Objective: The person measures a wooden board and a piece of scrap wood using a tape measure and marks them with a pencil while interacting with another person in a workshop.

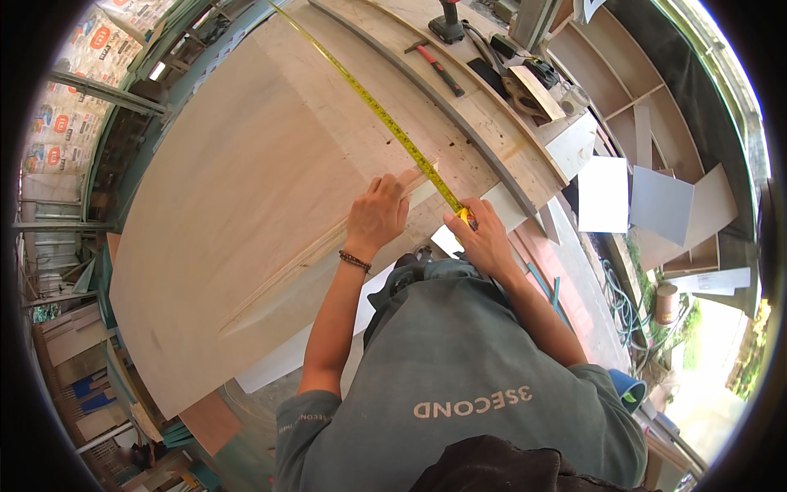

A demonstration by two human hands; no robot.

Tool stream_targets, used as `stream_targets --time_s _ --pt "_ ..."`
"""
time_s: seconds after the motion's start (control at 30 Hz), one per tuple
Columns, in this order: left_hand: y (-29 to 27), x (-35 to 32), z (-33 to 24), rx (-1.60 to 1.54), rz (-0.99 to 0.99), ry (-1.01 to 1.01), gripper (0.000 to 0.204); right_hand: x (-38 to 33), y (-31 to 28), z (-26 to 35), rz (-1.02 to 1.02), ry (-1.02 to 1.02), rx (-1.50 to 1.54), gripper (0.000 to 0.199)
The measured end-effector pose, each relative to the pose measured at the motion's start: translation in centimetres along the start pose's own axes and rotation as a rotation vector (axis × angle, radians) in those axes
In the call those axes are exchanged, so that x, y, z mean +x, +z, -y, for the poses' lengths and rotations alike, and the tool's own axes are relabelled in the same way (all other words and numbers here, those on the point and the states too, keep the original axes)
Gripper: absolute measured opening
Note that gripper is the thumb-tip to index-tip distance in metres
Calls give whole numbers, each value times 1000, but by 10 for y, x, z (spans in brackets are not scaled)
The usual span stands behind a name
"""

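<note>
My left hand (pixel 379 215) presses flat, steadying the large pale plywood sheet (pixel 246 189); my right hand (pixel 484 238) pinches the yellow tape measure (pixel 385 123) at its near edge, keeping it taut.

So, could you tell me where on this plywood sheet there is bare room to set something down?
The plywood sheet is bare left of the tape measure, beyond the left hand. It is crowded near the right hand and along the far bench, with the hammer and drill.
</note>
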State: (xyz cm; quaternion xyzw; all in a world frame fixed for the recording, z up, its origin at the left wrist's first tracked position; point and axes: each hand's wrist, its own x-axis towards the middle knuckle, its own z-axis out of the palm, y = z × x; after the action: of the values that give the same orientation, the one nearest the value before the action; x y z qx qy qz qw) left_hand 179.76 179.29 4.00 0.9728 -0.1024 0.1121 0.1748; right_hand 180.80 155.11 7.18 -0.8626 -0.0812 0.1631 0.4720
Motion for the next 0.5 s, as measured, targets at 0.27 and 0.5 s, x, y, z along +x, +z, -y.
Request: stream_targets --time_s 0.27,0.5 --pt "-8 10 -12 -35 -120 -54 48 -16 -17 1 -35 -45 75 52" --pt "14 30 34 -605 -235 -417 44 -45 -31 8 -48 -107 82 47"
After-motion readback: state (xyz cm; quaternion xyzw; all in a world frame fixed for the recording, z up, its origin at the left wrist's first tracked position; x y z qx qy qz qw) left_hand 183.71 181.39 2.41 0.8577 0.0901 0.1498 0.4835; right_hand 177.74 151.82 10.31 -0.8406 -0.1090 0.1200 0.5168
